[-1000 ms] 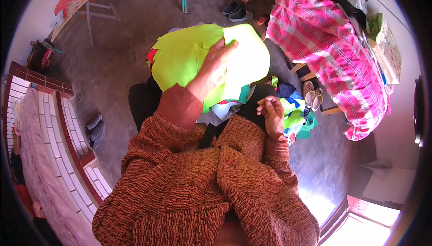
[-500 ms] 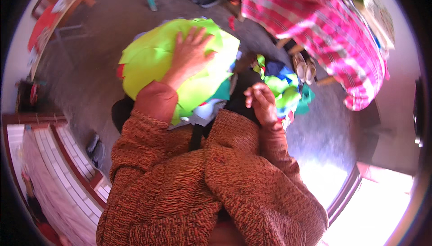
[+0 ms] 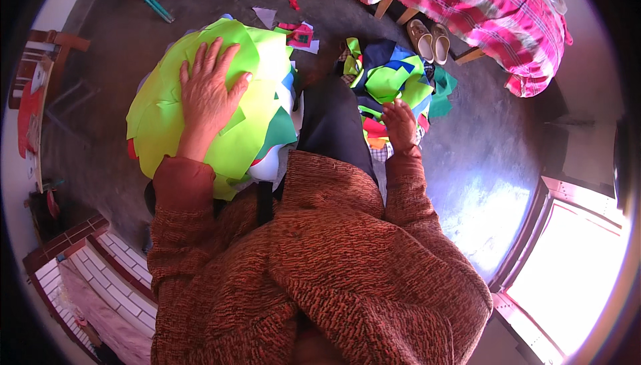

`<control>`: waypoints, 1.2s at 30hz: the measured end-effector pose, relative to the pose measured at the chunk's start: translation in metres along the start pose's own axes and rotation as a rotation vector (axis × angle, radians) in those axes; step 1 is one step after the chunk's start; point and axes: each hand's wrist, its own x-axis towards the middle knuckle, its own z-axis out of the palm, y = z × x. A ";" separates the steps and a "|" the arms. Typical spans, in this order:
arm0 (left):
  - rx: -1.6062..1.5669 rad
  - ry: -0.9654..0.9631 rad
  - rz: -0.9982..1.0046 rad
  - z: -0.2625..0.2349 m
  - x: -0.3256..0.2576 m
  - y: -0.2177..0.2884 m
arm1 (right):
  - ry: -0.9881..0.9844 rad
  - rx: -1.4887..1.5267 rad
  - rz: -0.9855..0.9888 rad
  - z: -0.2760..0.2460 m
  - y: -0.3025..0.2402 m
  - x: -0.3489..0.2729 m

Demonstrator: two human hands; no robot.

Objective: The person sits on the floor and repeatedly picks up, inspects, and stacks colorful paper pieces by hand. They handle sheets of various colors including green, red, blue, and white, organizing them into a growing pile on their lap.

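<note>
The left hand lay spread, ungripping, on yellow cloth beside the knee; light, flat pressure seemed best. I couldn't tell whether the right hand, near scraps, gripped anything.

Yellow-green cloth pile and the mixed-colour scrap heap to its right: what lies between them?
In the head view, the person's dark-clad leg lies between the yellow-green cloth pile and the scrap heap; beyond the knee, dark floor shows.

Light from lower-right opening, blown white; glare on floor beside it; upper left dim; edges bowed (rim black).
</note>
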 end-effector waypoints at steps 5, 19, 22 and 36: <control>-0.020 -0.012 -0.003 -0.005 0.003 0.004 | 0.380 -0.360 0.066 -0.132 0.067 0.017; -0.083 -0.084 0.005 -0.012 0.012 0.008 | 0.408 -1.110 -0.047 -0.153 0.088 0.059; -0.093 -0.111 -0.003 -0.015 0.013 0.010 | 0.461 -1.371 -0.113 -0.117 0.061 0.073; -0.078 -0.282 -0.041 -0.018 0.029 0.012 | 0.430 -1.267 -0.340 -0.136 0.054 0.157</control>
